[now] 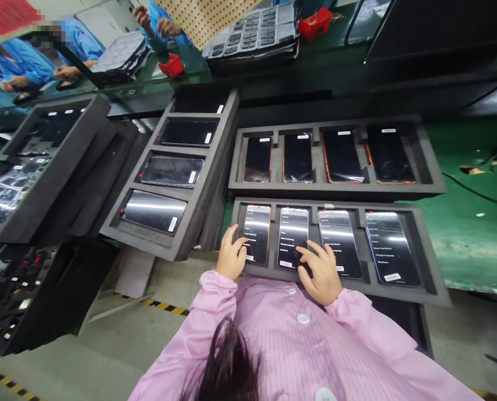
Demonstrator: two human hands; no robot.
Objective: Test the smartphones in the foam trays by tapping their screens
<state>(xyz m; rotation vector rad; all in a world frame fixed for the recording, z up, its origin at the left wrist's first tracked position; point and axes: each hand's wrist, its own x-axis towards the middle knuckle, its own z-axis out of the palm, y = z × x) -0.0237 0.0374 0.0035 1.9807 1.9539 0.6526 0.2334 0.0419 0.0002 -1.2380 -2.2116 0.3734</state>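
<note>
A black foam tray (434,267) lies in front of me with a row of phones in its slots, their lit screens showing text menus. My left hand (232,255) is at the tray's near left, fingers apart, its fingertips at the left edge of the leftmost phone (260,228). Over the lower right of the second phone (290,231) is my right hand (321,273), fingers spread, an index finger at its screen. The other fingers reach the left part of the third phone (344,250). Nothing is held in either hand. A white label marks each phone's lower end.
Behind lies another foam tray (336,191) of dark-screened phones. To the left, stacked foam trays (209,184) hold more phones, with further stacks (71,161) beyond. Co-workers in blue sleeves (27,61) sit across the bench near red bins (315,23). A cable (478,190) crosses the green surface.
</note>
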